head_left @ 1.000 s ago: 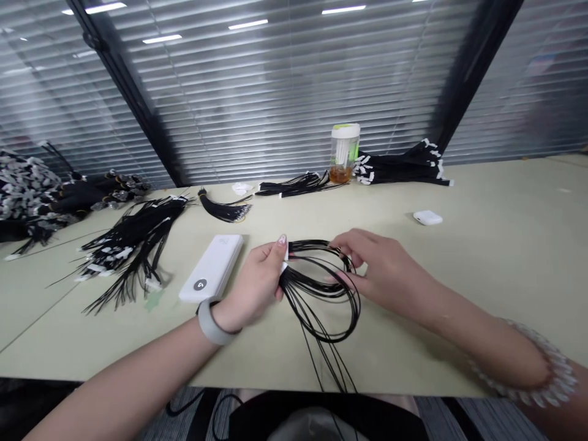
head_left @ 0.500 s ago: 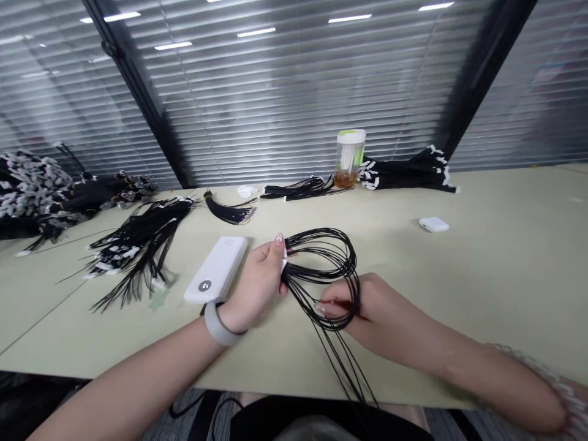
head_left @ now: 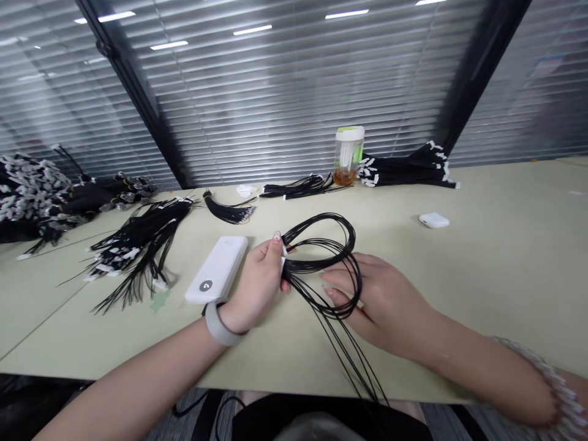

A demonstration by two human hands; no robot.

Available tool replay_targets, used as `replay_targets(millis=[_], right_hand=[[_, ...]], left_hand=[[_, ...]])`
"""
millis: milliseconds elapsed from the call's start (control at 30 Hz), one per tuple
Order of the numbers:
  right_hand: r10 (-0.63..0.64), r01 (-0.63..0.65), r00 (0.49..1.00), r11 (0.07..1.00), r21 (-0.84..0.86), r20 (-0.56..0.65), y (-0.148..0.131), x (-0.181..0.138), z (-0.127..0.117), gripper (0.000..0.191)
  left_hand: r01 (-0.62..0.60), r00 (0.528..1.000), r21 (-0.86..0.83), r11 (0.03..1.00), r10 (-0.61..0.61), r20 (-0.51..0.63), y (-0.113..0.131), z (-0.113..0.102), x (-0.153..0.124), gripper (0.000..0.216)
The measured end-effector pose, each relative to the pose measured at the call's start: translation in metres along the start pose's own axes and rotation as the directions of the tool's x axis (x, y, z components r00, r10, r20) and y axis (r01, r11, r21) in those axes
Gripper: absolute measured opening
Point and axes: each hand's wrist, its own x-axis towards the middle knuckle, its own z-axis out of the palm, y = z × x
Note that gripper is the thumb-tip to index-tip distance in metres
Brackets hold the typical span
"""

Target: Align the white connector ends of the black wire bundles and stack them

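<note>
A looped bundle of thin black cables [head_left: 345,245] with white connectors at one end is in front of me, above the table. My left hand [head_left: 264,269] is closed round the connector end, thumb on top. The cables curve out to the right and back in two loops. Several loose cable tails [head_left: 356,361] hang down over the table's front edge. My right hand [head_left: 386,300] reaches through the lower loop from the right, thumb and fingers apart. Strands cross in front of its fingers, and part of the fingertips is hidden behind the cables.
A white power bank [head_left: 218,269] lies left of my left hand. Black cable bundles [head_left: 151,229] spread at left, with a larger pile [head_left: 37,190] beyond. At the back stand a drink bottle [head_left: 346,156] and more cable bundles [head_left: 404,168]. A small white case [head_left: 433,220] lies right.
My right hand's fingers have parted from a pinch and moved slightly up within the loop. The upper loop stands higher and rounder. My left hand keeps its hold.
</note>
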Motion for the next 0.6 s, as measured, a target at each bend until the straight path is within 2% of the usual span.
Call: replay_targets(millis=[133, 200, 467, 600], right_hand=[[0.02, -0.028, 0.997, 0.995, 0.1, 0.081, -0.005, 0.0, 0.003, 0.023], [0.027, -0.035, 0.996, 0.995, 0.096, 0.089, -0.007, -0.001, 0.007, 0.022], [0.125, -0.114, 0.987, 0.988, -0.106, 0.102, -0.004, -0.001, 0.015, 0.019], [0.184, -0.15, 0.97, 0.968, -0.203, 0.156, -0.006, 0.001, 0.013, 0.016]], left_hand=[[-0.018, 1.0, 0.057, 0.998, 0.017, 0.025, -0.001, 0.003, -0.001, 0.042], [-0.036, 0.999, 0.077, 0.996, 0.033, 0.04, -0.001, 0.005, -0.003, 0.042], [-0.052, 0.997, 0.121, 0.991, 0.044, 0.063, -0.002, 0.007, -0.005, 0.041], [-0.059, 0.996, 0.137, 0.989, 0.05, 0.069, 0.0, 0.007, -0.006, 0.04]])
